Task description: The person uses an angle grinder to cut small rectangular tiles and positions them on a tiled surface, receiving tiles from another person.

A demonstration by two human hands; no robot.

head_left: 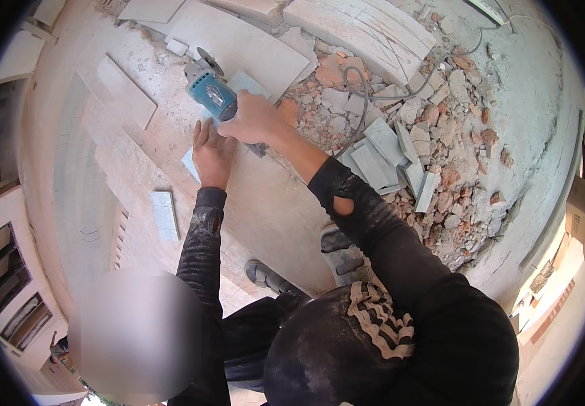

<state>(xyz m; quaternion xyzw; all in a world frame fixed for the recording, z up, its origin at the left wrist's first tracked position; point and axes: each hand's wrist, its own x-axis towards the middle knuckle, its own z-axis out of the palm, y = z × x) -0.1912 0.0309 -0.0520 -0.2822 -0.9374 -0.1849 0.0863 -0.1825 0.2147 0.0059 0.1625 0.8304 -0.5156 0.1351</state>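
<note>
left hand (211,152) nearest, fingers spread flat, pressing small grey tile (191,164) onto slab (265,203). just beyond, right hand (255,120) clenched around teal grinder (210,91), body running up-left, disc (206,59) at far end. rubble (435,135) off right.

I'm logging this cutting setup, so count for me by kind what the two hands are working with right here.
Angle grinder, gripped by the right hand: 1
Small tile piece, under the flat left hand: 1
Slab beneath them: 1
Total: 3
</note>
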